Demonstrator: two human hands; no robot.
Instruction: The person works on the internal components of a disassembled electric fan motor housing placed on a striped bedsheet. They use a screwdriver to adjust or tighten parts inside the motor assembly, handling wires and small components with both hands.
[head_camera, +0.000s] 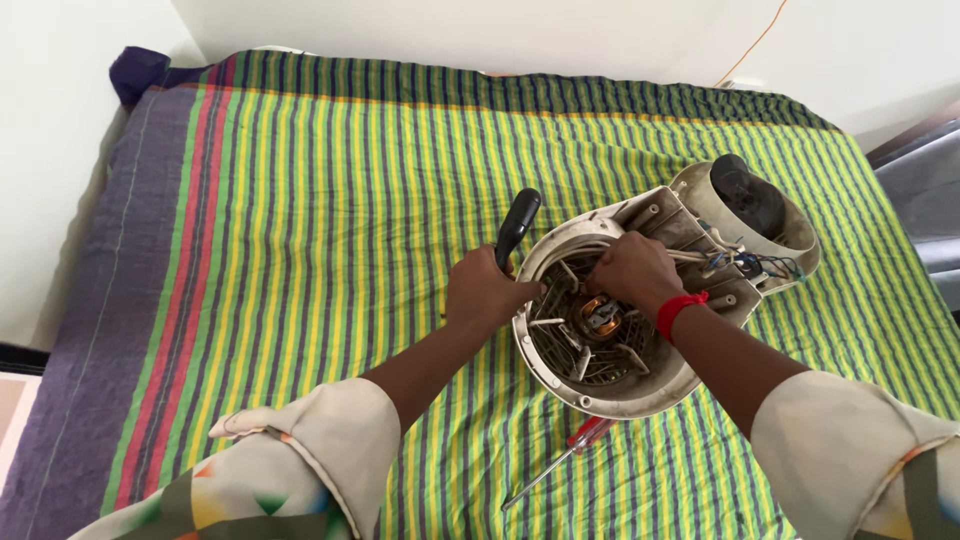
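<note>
On the striped bed, the opened fan housing (610, 340) shows its copper motor; left hand (483, 292) grips a black-handled tool (517, 228) at its rim, right hand (632, 272) fingers pinch inside; red screwdriver (575, 447) lies nearby.

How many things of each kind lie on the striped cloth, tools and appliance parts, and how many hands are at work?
Screwdrivers: 2, one with a black handle in the left hand, one with a red handle lying on the striped cloth
Opened appliance housing: 1, the right hand inside it
Hands: 2
Total: 5
</note>
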